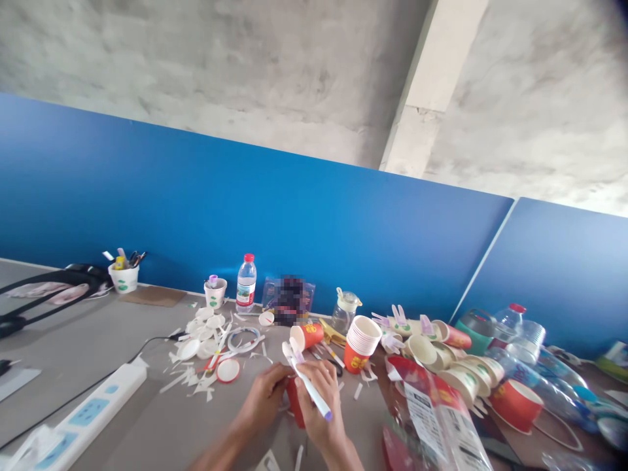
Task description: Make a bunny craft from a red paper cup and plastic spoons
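Observation:
Low in the middle, my left hand (265, 397) is closed, its fingertips against a red paper cup (294, 400) that is mostly hidden. My right hand (322, 400) is on the cup's other side, fingers bent around it. A white marker (314, 392) with a purple end lies across that hand, gripped at the thumb. Above my fingertips stand white paper strips (293, 352) with pale tips; whether they are fixed to the cup I cannot tell. Just beyond are a tipped red cup (308, 336), scissors (333, 356) and a stack of paper cups (362, 343).
Paper scraps and lids (201, 340) litter the desk at left, near a power strip (93, 412). A water bottle (246, 284) and a glass jug (345, 311) stand by the blue partition (294, 216). Cups, plastic bags (436, 418) and bottles crowd the right.

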Demonstrator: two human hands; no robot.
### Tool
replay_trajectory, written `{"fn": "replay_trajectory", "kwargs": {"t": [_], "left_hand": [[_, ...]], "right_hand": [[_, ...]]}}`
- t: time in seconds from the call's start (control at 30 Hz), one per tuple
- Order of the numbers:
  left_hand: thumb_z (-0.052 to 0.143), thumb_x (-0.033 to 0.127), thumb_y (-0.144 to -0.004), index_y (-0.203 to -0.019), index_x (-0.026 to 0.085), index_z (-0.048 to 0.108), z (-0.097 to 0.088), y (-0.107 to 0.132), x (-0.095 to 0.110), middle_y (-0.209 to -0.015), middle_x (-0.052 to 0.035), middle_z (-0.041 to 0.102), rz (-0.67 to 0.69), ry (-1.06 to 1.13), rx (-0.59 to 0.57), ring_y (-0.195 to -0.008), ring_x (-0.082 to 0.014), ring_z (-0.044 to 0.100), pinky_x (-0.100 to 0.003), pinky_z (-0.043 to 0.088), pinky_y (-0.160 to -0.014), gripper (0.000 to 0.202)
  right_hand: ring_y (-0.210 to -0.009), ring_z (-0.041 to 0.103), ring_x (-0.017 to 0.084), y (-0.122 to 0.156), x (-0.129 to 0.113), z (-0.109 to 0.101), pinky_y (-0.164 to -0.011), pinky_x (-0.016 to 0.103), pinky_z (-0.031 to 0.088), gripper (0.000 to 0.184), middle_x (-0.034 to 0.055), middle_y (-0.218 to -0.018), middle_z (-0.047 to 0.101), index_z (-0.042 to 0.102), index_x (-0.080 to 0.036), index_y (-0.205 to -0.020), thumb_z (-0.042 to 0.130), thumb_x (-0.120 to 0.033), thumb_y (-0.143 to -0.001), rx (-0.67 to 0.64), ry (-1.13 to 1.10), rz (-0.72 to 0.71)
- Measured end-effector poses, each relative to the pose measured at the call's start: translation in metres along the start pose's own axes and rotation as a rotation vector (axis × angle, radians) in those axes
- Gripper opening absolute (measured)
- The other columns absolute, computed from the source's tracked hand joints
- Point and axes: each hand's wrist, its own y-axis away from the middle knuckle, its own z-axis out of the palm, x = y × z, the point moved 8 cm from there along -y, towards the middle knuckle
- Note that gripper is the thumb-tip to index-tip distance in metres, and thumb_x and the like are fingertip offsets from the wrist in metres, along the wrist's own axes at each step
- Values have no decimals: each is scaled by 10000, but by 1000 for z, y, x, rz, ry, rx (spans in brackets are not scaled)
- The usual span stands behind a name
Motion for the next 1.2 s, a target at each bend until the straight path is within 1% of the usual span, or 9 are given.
{"fn": "replay_trajectory", "kwargs": {"t": [0.27, 0.43, 0.67, 0.8, 0.9, 0.97, 1.03, 1.13, 1.2], "left_hand": [[529, 190, -815, -848, 180, 782, -1, 1, 6, -827, -86, 751, -9, 5, 24, -792, -225, 663, -317, 508, -764, 255], [523, 208, -835, -886, 184, 788, 1, 2, 8, -844, -87, 760, 3, 1, 8, -767, -212, 653, -321, 511, -772, 271], [530, 272, -873, -904, 186, 786, 0, 2, 2, -845, -88, 768, -4, -18, 29, -760, -213, 656, -331, 525, -775, 271], [556, 330, -896, -950, 192, 778, -1, 3, 1, -891, -94, 784, -15, 7, 32, -809, -231, 678, -335, 532, -799, 267], [579, 370, -899, -1006, 203, 772, -1, 3, 1, -950, -101, 795, -34, 44, 46, -869, -247, 690, -335, 537, -821, 277], [590, 377, -893, -1067, 209, 767, -1, 3, -1, -1008, -108, 797, -47, 67, 57, -903, -254, 693, -344, 538, -846, 300], [601, 375, -879, -1124, 207, 754, -1, 3, -5, -1002, -105, 797, -65, 72, 64, -875, -246, 690, -343, 539, -831, 334], [596, 382, -871, -1147, 196, 741, -2, 4, -12, -864, -73, 778, -94, 55, 75, -760, -213, 656, -313, 526, -744, 363], [591, 388, -872, -1151, 192, 734, -2, 4, -14, -811, -53, 751, -103, 49, 80, -725, -197, 630, -299, 509, -713, 370]], "right_hand": [[-859, 716, 234, -2, -3, 0, -787, 394, 515, 191, 45, -993, 765, 701, -252, -1046, 531, -233, -961, -15, 3, 23], [-729, 702, 211, -2, -3, 1, -737, 382, 481, 179, 7, -876, 766, 696, -254, -1018, 550, -213, -924, -47, -5, 40], [-661, 685, 172, -1, -1, -5, -683, 326, 475, 144, -17, -794, 758, 679, -233, -912, 541, -236, -952, 22, -88, 65], [-742, 707, 189, 2, 0, -3, -744, 346, 499, 192, -1, -876, 765, 703, -255, -1043, 533, -318, -981, -37, -157, 71], [-872, 725, 225, 8, 4, -6, -832, 382, 519, 297, 33, -1013, 775, 703, -280, -1177, 496, -413, -1011, 11, -165, 79], [-895, 725, 237, 12, 8, -8, -857, 394, 528, 330, 47, -1030, 777, 714, -283, -1188, 467, -430, -1025, 59, -162, 108], [-848, 715, 235, 13, 14, -7, -812, 384, 549, 333, 52, -970, 777, 730, -269, -1147, 461, -423, -1025, 68, -182, 172], [-763, 687, 233, 14, 23, -4, -693, 354, 566, 311, 56, -854, 756, 739, -246, -1045, 500, -441, -998, 75, -234, 271], [-760, 688, 237, 15, 25, -3, -687, 351, 572, 298, 62, -838, 754, 742, -241, -1010, 536, -454, -977, 91, -252, 292]]}}
